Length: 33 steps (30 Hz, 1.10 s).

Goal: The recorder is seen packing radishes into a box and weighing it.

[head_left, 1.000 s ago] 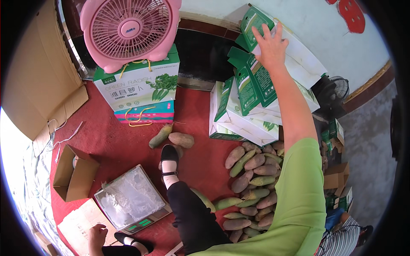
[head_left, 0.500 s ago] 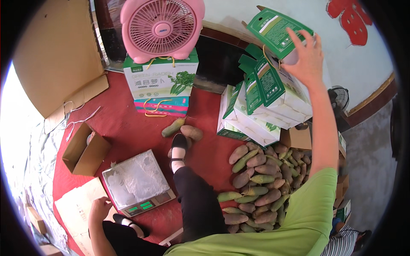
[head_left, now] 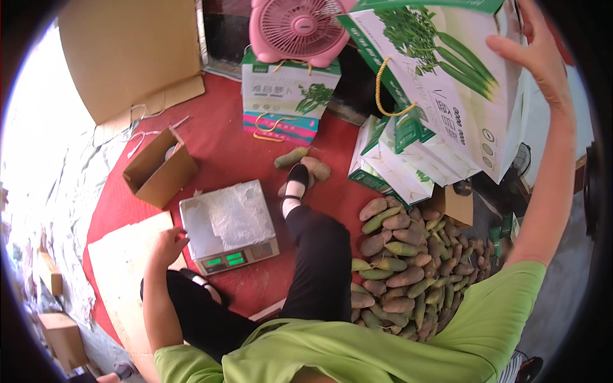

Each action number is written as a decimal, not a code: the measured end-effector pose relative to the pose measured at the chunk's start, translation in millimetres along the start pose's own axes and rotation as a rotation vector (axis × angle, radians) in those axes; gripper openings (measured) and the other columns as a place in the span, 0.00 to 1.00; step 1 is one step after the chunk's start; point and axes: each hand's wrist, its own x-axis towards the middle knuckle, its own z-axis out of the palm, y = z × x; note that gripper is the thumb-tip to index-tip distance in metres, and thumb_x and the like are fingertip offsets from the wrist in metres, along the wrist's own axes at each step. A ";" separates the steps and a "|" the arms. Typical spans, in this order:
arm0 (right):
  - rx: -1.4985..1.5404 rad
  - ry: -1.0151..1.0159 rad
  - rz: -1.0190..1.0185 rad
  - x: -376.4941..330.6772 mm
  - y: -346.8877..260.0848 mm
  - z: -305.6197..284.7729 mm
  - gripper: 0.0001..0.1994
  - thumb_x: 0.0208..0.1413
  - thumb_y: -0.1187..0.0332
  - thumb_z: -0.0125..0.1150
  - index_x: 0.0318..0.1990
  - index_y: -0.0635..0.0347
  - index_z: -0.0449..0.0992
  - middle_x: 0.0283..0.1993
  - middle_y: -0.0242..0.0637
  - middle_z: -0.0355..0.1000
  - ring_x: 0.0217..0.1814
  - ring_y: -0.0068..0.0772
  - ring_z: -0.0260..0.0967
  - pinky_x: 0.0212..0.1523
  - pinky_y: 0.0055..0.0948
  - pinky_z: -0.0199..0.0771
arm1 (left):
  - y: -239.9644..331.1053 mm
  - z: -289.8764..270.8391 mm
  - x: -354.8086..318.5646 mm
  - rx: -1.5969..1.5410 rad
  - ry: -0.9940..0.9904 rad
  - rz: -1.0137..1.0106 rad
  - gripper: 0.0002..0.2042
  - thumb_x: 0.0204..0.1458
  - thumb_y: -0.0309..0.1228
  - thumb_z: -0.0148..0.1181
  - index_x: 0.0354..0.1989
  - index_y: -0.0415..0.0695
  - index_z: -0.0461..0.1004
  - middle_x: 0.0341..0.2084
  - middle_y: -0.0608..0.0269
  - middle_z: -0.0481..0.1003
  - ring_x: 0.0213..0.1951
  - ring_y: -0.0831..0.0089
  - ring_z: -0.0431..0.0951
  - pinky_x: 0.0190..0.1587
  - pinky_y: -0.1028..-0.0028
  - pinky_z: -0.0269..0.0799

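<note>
At the upper right my right hand [head_left: 539, 60] grips the edge of a white and green carton [head_left: 447, 83] printed with green radishes. The carton is held up and tilted, and a yellow rope handle [head_left: 381, 86] hangs from its side. Some of my right fingertips are hidden behind it. My left hand [head_left: 168, 247] is beside the digital scale [head_left: 255, 253], its fingers loosely bent and apart, with nothing in them. Clear plastic film lies over the scale's pan, and its green display is lit.
Several more white and green cartons [head_left: 399, 169] lean below the raised one. A heap of green and pinkish-brown roots [head_left: 408, 271] covers the floor to my right. A pink fan [head_left: 300, 29] stands on stacked boxes [head_left: 287, 89]. An open brown box [head_left: 159, 169] sits left of the scale.
My right hand has lifted the carton off the stack, up and toward me, turning its printed face into view. The view has shifted. My left hand stays beside the scale.
</note>
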 end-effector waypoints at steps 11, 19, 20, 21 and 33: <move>0.677 -0.028 -0.447 26.3 -143.2 48.6 0.59 0.22 0.52 0.76 0.69 0.54 0.51 0.55 0.36 0.52 0.60 0.40 0.59 0.55 0.28 0.56 | 17.5 -28.2 -9.1 -0.858 0.166 0.199 0.41 0.44 0.32 0.68 0.68 0.47 0.51 0.59 0.53 0.62 0.60 0.60 0.62 0.59 0.63 0.62; 1.548 -0.004 -0.252 31.2 -204.9 119.5 0.60 0.24 0.53 0.74 0.69 0.61 0.47 0.53 0.36 0.57 0.58 0.33 0.61 0.60 0.27 0.58 | -9.4 -55.8 -33.3 -1.188 0.439 0.279 0.47 0.39 0.45 0.72 0.66 0.42 0.52 0.62 0.55 0.60 0.62 0.61 0.61 0.62 0.65 0.56; 1.619 -0.046 -0.228 27.9 -215.2 122.0 0.59 0.25 0.52 0.73 0.69 0.61 0.48 0.53 0.36 0.59 0.57 0.33 0.62 0.59 0.28 0.60 | -23.6 -61.4 -35.3 -1.204 0.457 0.284 0.45 0.39 0.43 0.73 0.64 0.41 0.55 0.59 0.56 0.63 0.60 0.62 0.64 0.62 0.64 0.57; 1.684 -0.093 -0.195 23.1 -223.3 126.2 0.58 0.26 0.51 0.73 0.69 0.61 0.48 0.52 0.36 0.62 0.56 0.32 0.63 0.59 0.28 0.61 | -36.9 -62.5 -38.6 -1.224 0.468 0.288 0.43 0.38 0.41 0.74 0.62 0.39 0.58 0.56 0.57 0.67 0.58 0.63 0.66 0.62 0.64 0.58; 1.866 -0.359 0.084 -29.3 -198.2 227.3 0.55 0.30 0.54 0.75 0.69 0.58 0.50 0.58 0.34 0.61 0.60 0.32 0.62 0.60 0.29 0.61 | -23.4 -63.5 -52.7 -1.275 0.560 0.085 0.12 0.46 0.22 0.65 0.41 0.38 0.78 0.36 0.61 0.79 0.39 0.71 0.78 0.47 0.73 0.71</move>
